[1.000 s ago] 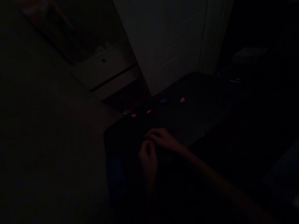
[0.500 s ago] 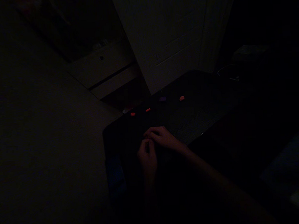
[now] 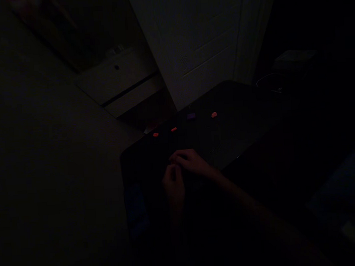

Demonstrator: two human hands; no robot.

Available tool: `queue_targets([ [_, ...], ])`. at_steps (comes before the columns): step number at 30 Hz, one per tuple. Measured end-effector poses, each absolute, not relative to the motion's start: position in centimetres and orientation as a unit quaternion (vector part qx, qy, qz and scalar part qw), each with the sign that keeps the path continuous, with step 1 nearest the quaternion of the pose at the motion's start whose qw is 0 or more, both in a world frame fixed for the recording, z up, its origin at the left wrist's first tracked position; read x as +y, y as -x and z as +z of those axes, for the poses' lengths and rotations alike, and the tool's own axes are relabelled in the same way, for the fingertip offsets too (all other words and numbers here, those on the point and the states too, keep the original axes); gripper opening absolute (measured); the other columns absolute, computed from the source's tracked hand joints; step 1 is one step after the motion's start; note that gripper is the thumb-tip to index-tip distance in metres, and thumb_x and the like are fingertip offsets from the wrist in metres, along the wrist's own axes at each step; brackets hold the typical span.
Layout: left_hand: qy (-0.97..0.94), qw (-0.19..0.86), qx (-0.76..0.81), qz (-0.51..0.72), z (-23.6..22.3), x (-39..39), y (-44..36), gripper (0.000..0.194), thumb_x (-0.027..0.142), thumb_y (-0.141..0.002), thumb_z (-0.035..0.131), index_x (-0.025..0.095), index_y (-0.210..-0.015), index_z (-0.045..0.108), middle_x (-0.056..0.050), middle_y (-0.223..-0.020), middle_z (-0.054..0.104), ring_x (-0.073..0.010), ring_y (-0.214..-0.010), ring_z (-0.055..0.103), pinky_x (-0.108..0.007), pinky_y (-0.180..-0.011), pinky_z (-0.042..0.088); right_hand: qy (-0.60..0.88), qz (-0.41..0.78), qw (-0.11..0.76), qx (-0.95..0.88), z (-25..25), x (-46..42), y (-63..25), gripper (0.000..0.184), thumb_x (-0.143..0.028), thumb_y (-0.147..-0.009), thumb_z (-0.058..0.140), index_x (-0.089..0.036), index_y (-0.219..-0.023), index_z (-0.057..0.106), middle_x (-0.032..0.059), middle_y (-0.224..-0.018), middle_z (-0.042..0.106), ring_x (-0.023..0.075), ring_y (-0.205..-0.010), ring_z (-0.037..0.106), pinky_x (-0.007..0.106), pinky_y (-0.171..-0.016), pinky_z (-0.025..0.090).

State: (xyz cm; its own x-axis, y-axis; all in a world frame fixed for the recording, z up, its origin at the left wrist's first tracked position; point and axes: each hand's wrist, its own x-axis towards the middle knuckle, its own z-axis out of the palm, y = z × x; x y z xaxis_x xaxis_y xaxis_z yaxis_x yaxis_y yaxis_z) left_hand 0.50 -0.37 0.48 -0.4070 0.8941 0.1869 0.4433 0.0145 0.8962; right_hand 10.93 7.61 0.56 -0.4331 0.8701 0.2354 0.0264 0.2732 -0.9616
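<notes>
Both my hands meet over the dark table (image 3: pixel 239 121), fingertips pressed together. My left hand (image 3: pixel 173 183) comes up from below with thumb and fingers pinched. From the right, my right hand (image 3: pixel 189 161) bends its fingers down onto the same spot. Whatever they pinch is too dark and small to make out. Beyond them lie a small orange-red lump (image 3: pixel 155 134), a short orange-red stick (image 3: pixel 173 129), a purple block (image 3: pixel 191 116) and a rounded orange lump (image 3: pixel 214 114).
A dark blue flat item (image 3: pixel 136 207) lies at the table's left edge. Behind the table are a pale door (image 3: pixel 196 47) and a drawer unit (image 3: pixel 120 78). A thin white cable (image 3: pixel 267 77) curls at the far right. The room is very dark.
The view has shifted slightly, so the table and the small pieces sit a little further left and up. My hands keep nearly the same pinched pose.
</notes>
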Motion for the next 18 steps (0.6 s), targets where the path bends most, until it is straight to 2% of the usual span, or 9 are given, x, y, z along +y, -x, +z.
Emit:
queue_targets([
  [5, -0.493, 0.227, 0.672, 0.503, 0.45, -0.38, -0.50, 0.019, 0.035, -0.090, 0.057, 0.019, -0.083, 0.065, -0.001, -0.075, 0.066, -0.0159, -0.071, 0.062, -0.025, -0.066, 0.048, 0.330, 0.506, 0.417, -0.679, 0.67, 7.50, -11.01, 0.022, -0.023, -0.096, 0.055, -0.018, -0.094, 0.076, 0.0030, -0.093, 0.077, 0.0164, -0.087, 0.071, 0.026, -0.079, 0.050],
  [10, -0.499, 0.225, 0.678, 0.491, 0.46, -0.38, -0.45, 0.020, 0.035, -0.090, 0.056, 0.019, -0.080, 0.064, 0.000, -0.070, 0.063, -0.0145, -0.065, 0.059, -0.023, -0.060, 0.046, 0.323, 0.511, 0.422, -0.676, 0.45, 7.52, -10.95, 0.022, -0.023, -0.096, 0.055, -0.018, -0.095, 0.076, 0.0030, -0.094, 0.078, 0.0161, -0.087, 0.071, 0.026, -0.080, 0.050],
  [18, -0.491, 0.229, 0.676, 0.499, 0.54, -0.30, -0.48, 0.020, 0.036, -0.089, 0.056, 0.019, -0.082, 0.064, 0.000, -0.072, 0.064, -0.0152, -0.067, 0.060, -0.024, -0.061, 0.046, 0.332, 0.512, 0.415, -0.675, 0.54, 7.57, -10.92, 0.022, -0.022, -0.095, 0.055, -0.018, -0.094, 0.076, 0.0029, -0.094, 0.078, 0.0162, -0.088, 0.071, 0.025, -0.080, 0.050],
])
